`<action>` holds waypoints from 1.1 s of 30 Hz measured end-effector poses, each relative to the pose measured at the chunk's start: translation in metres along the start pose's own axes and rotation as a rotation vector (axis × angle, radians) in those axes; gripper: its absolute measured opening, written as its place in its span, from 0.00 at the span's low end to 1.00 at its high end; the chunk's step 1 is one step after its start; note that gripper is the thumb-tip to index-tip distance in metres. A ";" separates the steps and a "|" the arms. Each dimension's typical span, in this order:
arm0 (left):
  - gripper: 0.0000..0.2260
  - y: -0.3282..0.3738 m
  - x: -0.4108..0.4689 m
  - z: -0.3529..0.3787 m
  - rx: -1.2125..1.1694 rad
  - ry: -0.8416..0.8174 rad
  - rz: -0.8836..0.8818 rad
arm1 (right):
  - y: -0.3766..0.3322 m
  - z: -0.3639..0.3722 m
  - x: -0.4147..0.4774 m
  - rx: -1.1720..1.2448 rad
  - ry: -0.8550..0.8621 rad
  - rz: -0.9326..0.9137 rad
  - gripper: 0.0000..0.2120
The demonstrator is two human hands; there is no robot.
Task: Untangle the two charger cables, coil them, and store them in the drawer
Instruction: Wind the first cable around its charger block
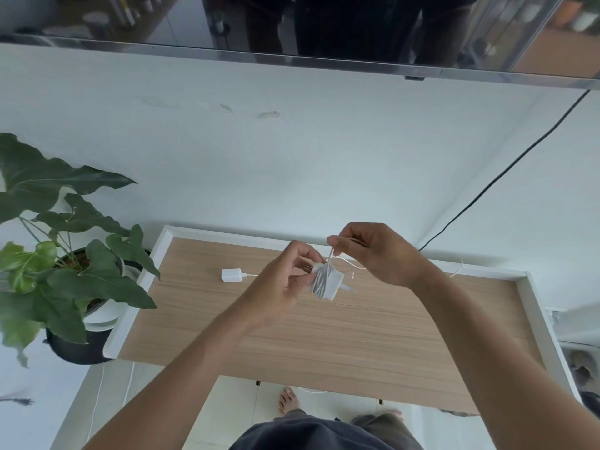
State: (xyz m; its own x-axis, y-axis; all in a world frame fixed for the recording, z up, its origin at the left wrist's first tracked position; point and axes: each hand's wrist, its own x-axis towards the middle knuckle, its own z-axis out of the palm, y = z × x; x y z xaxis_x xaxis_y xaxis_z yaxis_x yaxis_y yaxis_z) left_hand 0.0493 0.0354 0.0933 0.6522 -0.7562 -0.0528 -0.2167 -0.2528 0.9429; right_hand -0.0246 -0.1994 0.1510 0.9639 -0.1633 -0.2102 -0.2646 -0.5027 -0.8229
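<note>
Wall (292, 151): white, fills most of the view, a few scuffs high up. A dark TV screen (292, 24) with a silver lower edge hangs along the top, and a black cord (506, 170) runs from its right end down behind the table.

Table (357, 336): wood-grain top, raised white rim, pushed against the wall. You're standing at its near edge, bare foot (287, 401) on the white tile below.

Plant (65, 254): big green leaves, white pot on a dark base, just off the table's left edge.

Your left hand (285, 280) is above the table centre, fingers curled, pinching the white charger brick (326, 284). Its cable is already wound around the brick in several grey-white turns, prongs pointing right.

Your right hand (373, 251) is slightly higher and to the right, thumb and index pinched on the loose white cable (331, 254) just above the brick, other fingers curled. The free tail runs right, past your right wrist, and ends near the table's far rim.

Second charger (231, 275): small white adapter lying flat on the table, left of your left hand, well apart from the held one. Its cable leaves rightward and goes behind your left hand. White cable also hangs off the table's near-left corner to the floor; can't tell which charger it belongs to.

Can't see a drawer front from here.
</note>
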 end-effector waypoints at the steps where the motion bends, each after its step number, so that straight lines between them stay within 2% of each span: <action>1: 0.09 0.002 -0.001 0.001 -0.072 -0.006 -0.003 | 0.002 0.000 0.001 0.034 0.005 0.016 0.18; 4: 0.10 0.005 0.001 0.002 -0.317 0.014 -0.011 | 0.012 0.007 0.001 0.151 0.023 0.077 0.18; 7: 0.17 0.007 0.004 0.004 -0.503 0.034 -0.031 | 0.023 0.022 0.000 0.273 0.011 0.133 0.19; 9: 0.21 0.004 0.006 0.007 -0.602 0.050 -0.067 | 0.032 0.031 -0.001 0.270 0.015 0.170 0.16; 11: 0.21 0.000 0.009 0.009 -0.640 0.106 -0.111 | 0.040 0.038 -0.002 0.248 0.020 0.191 0.18; 19: 0.13 -0.008 0.014 0.006 -0.484 0.397 -0.295 | 0.050 0.040 -0.015 0.055 -0.040 0.076 0.13; 24: 0.12 -0.009 0.008 0.009 -0.248 0.380 -0.272 | 0.039 0.036 -0.019 -0.130 -0.049 -0.011 0.14; 28: 0.08 -0.007 0.010 0.008 -0.243 0.389 -0.248 | 0.025 0.036 -0.023 -0.237 -0.051 -0.102 0.15; 31: 0.13 -0.004 0.010 0.007 -0.255 0.380 -0.267 | 0.023 0.035 -0.024 -0.219 -0.074 -0.192 0.08; 33: 0.11 -0.006 0.010 0.006 -0.236 0.376 -0.282 | 0.019 0.032 -0.024 -0.187 -0.101 -0.209 0.07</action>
State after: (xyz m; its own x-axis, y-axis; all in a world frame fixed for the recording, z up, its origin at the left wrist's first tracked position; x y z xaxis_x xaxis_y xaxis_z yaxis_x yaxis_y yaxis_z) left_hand 0.0530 0.0264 0.0849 0.8868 -0.3981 -0.2349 0.1466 -0.2397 0.9597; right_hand -0.0519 -0.1781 0.1236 0.9936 0.0413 -0.1056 -0.0514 -0.6660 -0.7442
